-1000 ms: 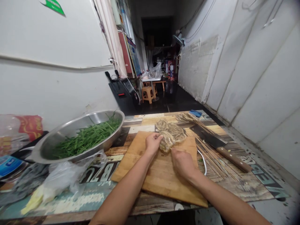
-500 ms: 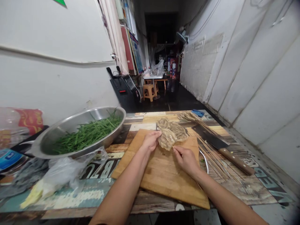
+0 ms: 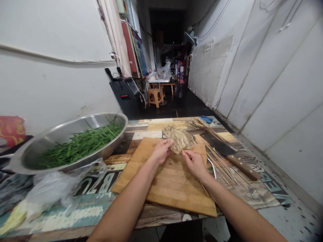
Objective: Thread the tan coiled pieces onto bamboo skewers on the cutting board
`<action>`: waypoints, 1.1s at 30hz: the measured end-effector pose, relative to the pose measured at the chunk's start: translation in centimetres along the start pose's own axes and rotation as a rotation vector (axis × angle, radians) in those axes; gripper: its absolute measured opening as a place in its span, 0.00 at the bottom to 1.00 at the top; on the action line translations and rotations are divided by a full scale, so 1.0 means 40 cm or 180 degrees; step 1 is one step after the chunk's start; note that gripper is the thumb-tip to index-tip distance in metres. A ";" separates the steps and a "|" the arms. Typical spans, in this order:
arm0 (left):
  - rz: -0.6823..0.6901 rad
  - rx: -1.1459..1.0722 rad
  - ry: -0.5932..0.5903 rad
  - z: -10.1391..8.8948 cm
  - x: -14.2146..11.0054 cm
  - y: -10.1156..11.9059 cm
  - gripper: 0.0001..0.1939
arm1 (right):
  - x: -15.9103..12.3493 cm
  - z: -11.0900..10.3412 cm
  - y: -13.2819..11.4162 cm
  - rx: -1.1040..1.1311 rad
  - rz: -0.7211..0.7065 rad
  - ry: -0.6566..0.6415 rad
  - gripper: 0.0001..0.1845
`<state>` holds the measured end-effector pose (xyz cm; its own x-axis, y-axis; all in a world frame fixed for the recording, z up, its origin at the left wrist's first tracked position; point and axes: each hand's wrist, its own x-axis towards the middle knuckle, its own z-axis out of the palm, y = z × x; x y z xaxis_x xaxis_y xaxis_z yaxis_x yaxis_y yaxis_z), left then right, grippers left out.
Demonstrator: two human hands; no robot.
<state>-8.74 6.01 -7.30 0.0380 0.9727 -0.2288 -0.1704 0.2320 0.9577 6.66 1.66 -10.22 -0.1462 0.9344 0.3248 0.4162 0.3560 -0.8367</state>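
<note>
My left hand [image 3: 160, 151] pinches the edge of a pale, wrinkled tofu-skin piece [image 3: 179, 139] at the far end of the wooden cutting board [image 3: 166, 181]. My right hand [image 3: 193, 162] holds a thin bamboo skewer [image 3: 204, 189], its tip pushed into the same piece from below. More folded pieces lie just behind it on the board's far edge.
A steel basin [image 3: 37, 148] of green stems sits on the left. Loose bamboo skewers [image 3: 222, 161] and a cleaver [image 3: 228, 153] lie right of the board. Clear plastic bags [image 3: 55, 188] lie at the front left. A blue object [image 3: 206, 119] is at the table's far edge.
My right hand has moved up to the piece and now pushes the skewer into it. The left hand has lifted the piece slightly. The camera has shifted to the right.
</note>
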 end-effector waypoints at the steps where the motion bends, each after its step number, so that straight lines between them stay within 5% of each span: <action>1: 0.0238 0.0556 0.0188 -0.007 -0.004 0.005 0.12 | 0.000 0.001 -0.001 -0.0257 -0.0010 -0.0115 0.16; 5: 0.0984 0.3585 0.0688 -0.077 -0.051 0.060 0.20 | -0.004 0.003 -0.020 -0.1386 -0.0135 -0.0682 0.16; 7: 0.1505 0.4179 0.0828 -0.118 -0.089 0.087 0.16 | -0.004 0.003 -0.038 -0.1841 -0.0251 -0.0991 0.16; 11: 0.2191 0.3956 0.0285 -0.161 -0.136 0.079 0.14 | 0.006 0.008 -0.071 -0.2402 -0.0560 -0.1476 0.17; 16: 0.1296 0.3380 0.1435 -0.180 -0.088 -0.003 0.18 | 0.003 0.038 -0.089 -0.2572 -0.0843 -0.1606 0.13; 20: 0.1050 0.1717 0.1306 -0.192 -0.046 -0.050 0.16 | -0.011 0.057 -0.095 -0.2511 -0.0703 -0.1451 0.13; 22: 0.1125 0.1483 0.1285 -0.188 -0.042 -0.059 0.16 | -0.013 0.058 -0.097 -0.2478 -0.0619 -0.1480 0.13; 30: 0.1416 0.3235 0.1247 -0.144 -0.067 -0.031 0.09 | -0.013 0.069 -0.092 -0.2279 -0.0805 -0.1467 0.13; 33: 0.1369 0.3311 0.1198 -0.149 -0.068 -0.028 0.12 | -0.016 0.078 -0.090 -0.2263 -0.0709 -0.1330 0.15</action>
<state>-14.51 3.10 -8.78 -0.1482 0.9497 0.2760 0.7901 -0.0541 0.6106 2.45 -0.20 -8.80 -0.5524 0.8213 0.1427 0.7823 0.5698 -0.2516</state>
